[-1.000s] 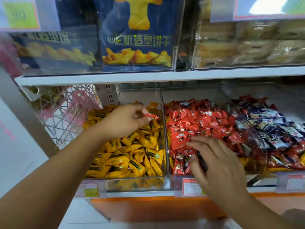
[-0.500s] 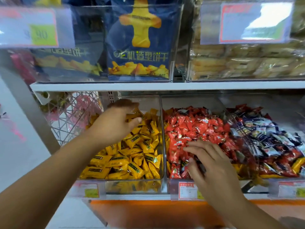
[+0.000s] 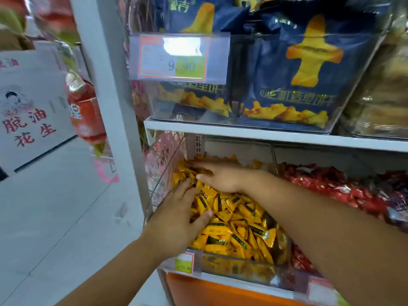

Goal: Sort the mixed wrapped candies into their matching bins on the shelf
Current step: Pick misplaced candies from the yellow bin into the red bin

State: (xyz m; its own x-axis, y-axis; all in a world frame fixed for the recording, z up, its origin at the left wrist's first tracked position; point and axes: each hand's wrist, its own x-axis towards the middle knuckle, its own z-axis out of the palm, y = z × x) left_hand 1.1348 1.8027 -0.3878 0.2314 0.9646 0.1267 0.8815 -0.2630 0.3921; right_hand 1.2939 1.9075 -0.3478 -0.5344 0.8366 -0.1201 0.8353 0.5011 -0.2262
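Now the view has swung left along the shelf (image 3: 265,134). The left hand (image 3: 176,219) and right hand (image 3: 223,180) lie in the yellow bin (image 3: 220,261) near its left wall; the right has crossed from the red candies (image 3: 331,186). Each grip is open, fingers flat on yellow candies (image 3: 238,217).

You've got bright, even light; glare on the price tag (image 3: 182,46); motion blur top-left, w/ edges bent.
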